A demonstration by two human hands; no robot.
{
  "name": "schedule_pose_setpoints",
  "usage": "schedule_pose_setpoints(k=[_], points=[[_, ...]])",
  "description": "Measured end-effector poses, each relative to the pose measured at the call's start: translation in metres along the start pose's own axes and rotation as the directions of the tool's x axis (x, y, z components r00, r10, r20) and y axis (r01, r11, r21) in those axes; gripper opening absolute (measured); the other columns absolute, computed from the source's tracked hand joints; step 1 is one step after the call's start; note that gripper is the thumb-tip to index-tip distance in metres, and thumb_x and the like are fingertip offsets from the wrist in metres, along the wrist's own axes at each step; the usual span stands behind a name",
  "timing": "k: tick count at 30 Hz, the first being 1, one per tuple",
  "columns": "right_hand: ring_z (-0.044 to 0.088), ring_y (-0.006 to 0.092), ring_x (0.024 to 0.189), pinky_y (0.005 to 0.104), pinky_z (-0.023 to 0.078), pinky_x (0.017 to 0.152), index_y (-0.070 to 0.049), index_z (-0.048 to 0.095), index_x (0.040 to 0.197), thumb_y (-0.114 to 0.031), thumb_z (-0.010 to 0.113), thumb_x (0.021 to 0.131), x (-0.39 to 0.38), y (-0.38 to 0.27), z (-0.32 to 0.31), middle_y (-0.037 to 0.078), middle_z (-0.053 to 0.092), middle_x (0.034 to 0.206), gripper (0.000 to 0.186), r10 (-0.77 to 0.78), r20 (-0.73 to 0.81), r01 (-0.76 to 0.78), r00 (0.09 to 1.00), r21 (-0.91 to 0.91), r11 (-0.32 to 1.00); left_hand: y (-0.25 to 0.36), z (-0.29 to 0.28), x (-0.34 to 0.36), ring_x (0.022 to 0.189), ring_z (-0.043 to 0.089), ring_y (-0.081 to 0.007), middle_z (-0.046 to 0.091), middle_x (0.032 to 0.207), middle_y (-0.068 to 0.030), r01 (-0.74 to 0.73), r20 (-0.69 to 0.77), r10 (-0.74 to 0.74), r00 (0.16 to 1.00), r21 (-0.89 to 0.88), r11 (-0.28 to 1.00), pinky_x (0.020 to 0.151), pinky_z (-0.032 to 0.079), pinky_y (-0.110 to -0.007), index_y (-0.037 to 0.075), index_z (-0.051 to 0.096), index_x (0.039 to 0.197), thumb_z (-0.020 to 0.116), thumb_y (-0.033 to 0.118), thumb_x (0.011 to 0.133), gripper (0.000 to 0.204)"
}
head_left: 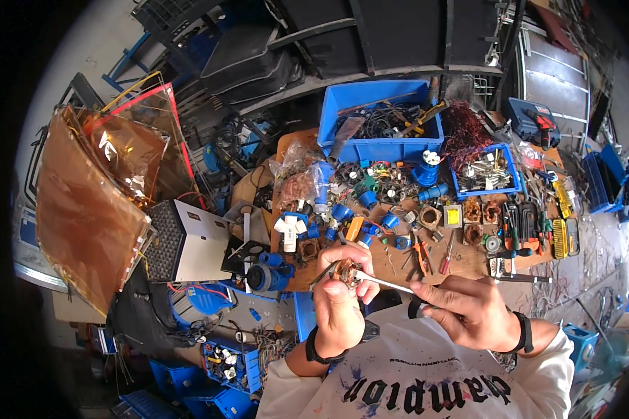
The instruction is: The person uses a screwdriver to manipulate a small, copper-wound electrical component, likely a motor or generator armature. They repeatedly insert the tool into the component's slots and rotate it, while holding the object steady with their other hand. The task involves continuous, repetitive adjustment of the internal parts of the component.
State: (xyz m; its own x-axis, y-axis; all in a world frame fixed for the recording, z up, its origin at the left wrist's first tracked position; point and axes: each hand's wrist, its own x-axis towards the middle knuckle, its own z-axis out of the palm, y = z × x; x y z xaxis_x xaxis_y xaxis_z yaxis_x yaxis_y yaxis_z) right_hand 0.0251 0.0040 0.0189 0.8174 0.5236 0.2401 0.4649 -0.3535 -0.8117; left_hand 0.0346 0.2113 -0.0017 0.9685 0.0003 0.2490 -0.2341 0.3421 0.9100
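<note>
Close to my chest, in front of the workbench's near edge, my left hand (337, 307) is closed round a small round part with copper-coloured windings (344, 271), which looks like a motor core. My right hand (472, 307) grips a screwdriver (388, 283), its bright metal shaft pointing left. The shaft's tip meets the wound part at its right side; whether it is inside or only touching I cannot tell. My right fingers cover most of the screwdriver's handle. On the bench just beyond lie orange-handled pliers (421, 258) and another screwdriver with a red handle (448, 253).
A large blue bin (377, 150) of scrap and a blue tray (493, 193) of metal pieces stand at the back. Between them and me are small blue housings (367, 200) and square metal parts (430, 217). A blue motor (268, 274) sits at the left edge.
</note>
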Motion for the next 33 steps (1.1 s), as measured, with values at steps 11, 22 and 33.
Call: schedule_pose_setpoints(k=[11,22,33], points=[[0.056,0.0075,0.065,0.0238,0.048,0.06,-0.009,0.055,0.13,-0.007,0.064,0.088,-0.011,0.006,-0.001,0.005,0.07,0.099,0.043,0.339,0.497,-0.596,0.799,0.73,0.334,-0.003,0.006,0.002,0.062,0.039,-0.0089,0.044,0.088,-0.0087,-0.133,0.006,0.133,0.991,0.081,0.988,0.048,0.038,-0.021,0.002,0.042,0.105,0.03,0.056,0.096,0.057],[0.063,0.0169,0.072,0.0325,0.051,0.068,-0.004,0.06,0.123,-0.006,0.068,0.084,-0.011,0.007,0.026,0.011,0.07,0.101,0.04,-0.021,-0.125,0.07,0.992,0.397,0.915,0.005,0.007,-0.004,0.064,0.038,-0.0075,0.046,0.091,-0.0091,-0.067,-0.025,0.066,0.997,-0.021,0.998,0.053,0.037,-0.022,0.0,0.043,0.111,0.037,0.056,0.094,0.059],[0.046,0.0053,0.055,0.0222,0.039,0.047,-0.011,0.051,0.134,-0.009,0.061,0.09,-0.012,0.003,0.004,0.002,0.059,0.078,0.045,0.229,0.401,-0.461,0.887,0.758,0.461,0.006,0.004,-0.006,0.063,0.039,-0.0075,0.047,0.09,-0.0096,-0.014,0.005,0.015,1.0,-0.142,0.99,0.052,0.037,-0.022,-0.001,0.043,0.113,0.034,0.059,0.094,0.063]])
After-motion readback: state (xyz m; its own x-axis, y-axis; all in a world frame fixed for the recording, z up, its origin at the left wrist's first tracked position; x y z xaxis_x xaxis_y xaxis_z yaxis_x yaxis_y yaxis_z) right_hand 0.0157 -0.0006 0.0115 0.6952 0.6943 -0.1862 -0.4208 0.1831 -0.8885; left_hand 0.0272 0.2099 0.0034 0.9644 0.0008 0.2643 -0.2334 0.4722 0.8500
